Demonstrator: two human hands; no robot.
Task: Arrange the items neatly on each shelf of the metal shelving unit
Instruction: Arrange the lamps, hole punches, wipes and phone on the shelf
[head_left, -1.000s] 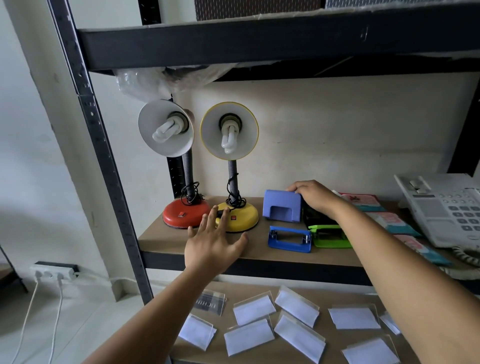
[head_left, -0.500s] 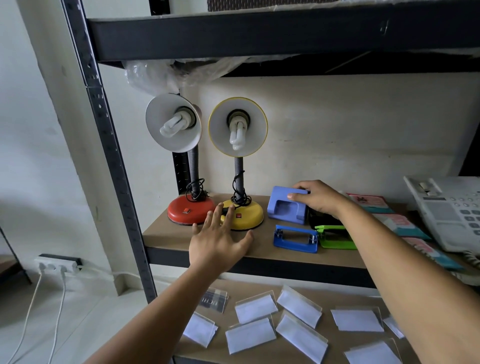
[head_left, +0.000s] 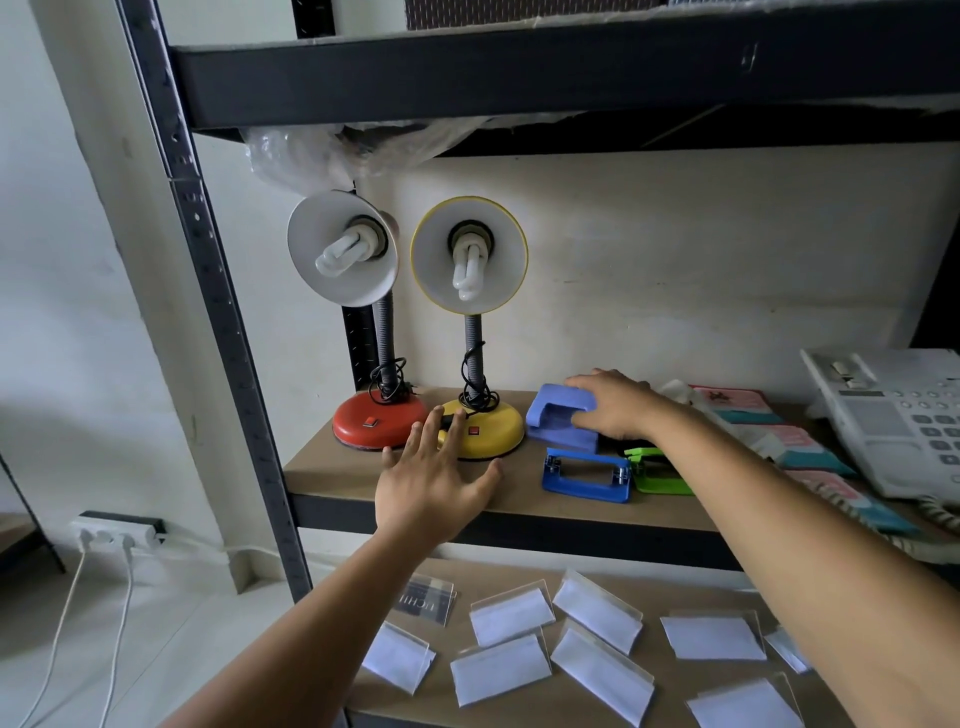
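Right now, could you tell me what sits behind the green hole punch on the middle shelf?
Directly behind the green hole punch a black item shows, mostly covered by the right hand, which grips the light blue hole punch. What the black item is cannot be told.

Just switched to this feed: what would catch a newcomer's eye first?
Two desk lamps stand side by side at the shelf's left end, the red-based lamp left of the yellow-based lamp. The left hand spreads open before them. The right hand grips a light-blue hole punch beside them.
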